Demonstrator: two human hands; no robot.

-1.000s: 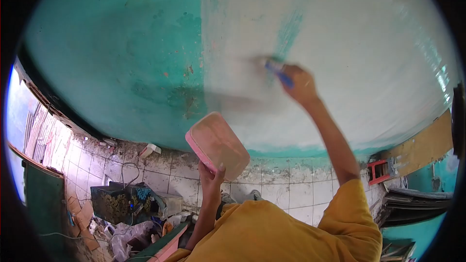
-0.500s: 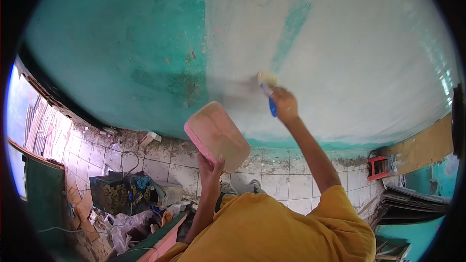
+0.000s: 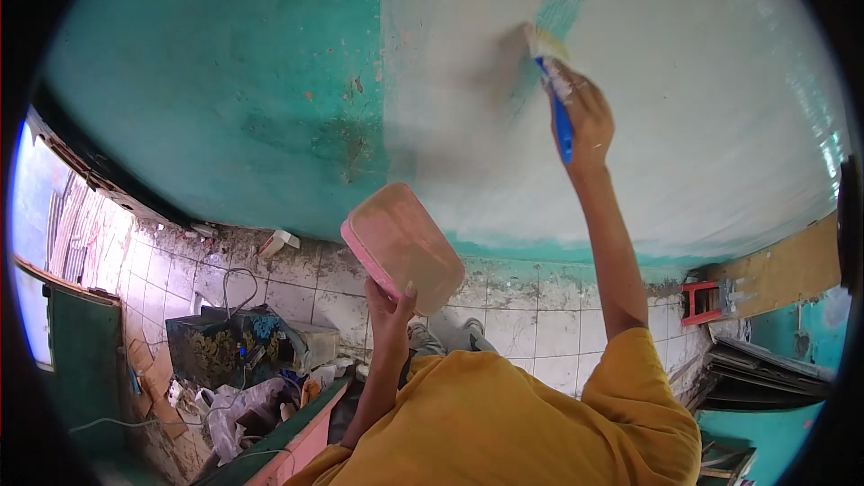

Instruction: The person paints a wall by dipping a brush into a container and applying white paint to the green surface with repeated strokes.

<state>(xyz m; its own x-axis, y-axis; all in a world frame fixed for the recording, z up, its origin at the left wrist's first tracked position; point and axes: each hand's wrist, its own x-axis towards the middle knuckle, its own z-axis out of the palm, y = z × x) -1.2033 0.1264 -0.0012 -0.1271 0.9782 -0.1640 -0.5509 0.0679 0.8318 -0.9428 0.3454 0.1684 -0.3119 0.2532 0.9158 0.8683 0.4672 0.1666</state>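
My right hand (image 3: 585, 119) is closed around the blue handle of a paintbrush (image 3: 563, 112). The brush's pale bristles are at the wall, beside a green streak within the whitish paint. My left hand (image 3: 390, 313) grips the near edge of a pink plastic tub (image 3: 402, 238), with the thumb over its rim. A thin, pale layer seems to coat the tub's inside. The wall (image 3: 225, 81) is green on the left and whitish on the right, with chipped spots near the boundary.
Dirty white tiles (image 3: 508, 333) cover the floor. At the lower left stand a dark patterned box (image 3: 211, 351) and a crumpled plastic bag (image 3: 238, 414) among clutter. A red frame (image 3: 700, 303) and stacked dark sheets (image 3: 765, 373) are at the right.
My right hand has moved the paintbrush up and slightly right along the wall. The green streak looks shorter at its lower end. My left hand and the tub have barely moved.
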